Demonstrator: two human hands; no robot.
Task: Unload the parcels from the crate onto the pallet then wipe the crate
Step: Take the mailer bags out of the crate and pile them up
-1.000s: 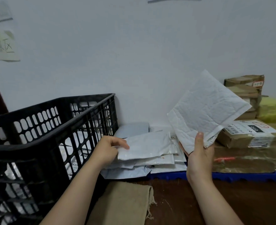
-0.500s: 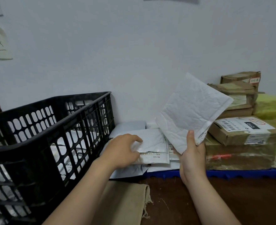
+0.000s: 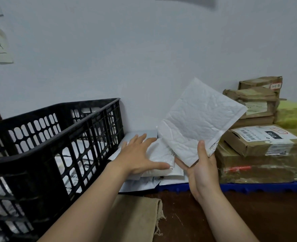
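Beside the person's left hand (image 3: 140,158), which lay flat with straight fingers on the pile of flat parcels (image 3: 161,154), the right hand (image 3: 201,172) pinched a white padded mailer (image 3: 198,119) by its lower corner. The thumb was in front and the fingers behind, and the mailer tilted up above the pile. Just below both hands ran the edge of the blue pallet (image 3: 249,188), and to the right of the right hand stood taped cardboard boxes (image 3: 259,142). Left of the left hand, the black crate (image 3: 60,135) showed more parcels (image 3: 77,165) through its lattice.

From where I stood, the step looked like laying the mailer down. It seemed best to lower it flat onto the pile while the left palm steadied the slippery bags. That palm could then slide clear as the mailer landed, so nothing slipped toward the tan cloth (image 3: 132,215) nearer the person.
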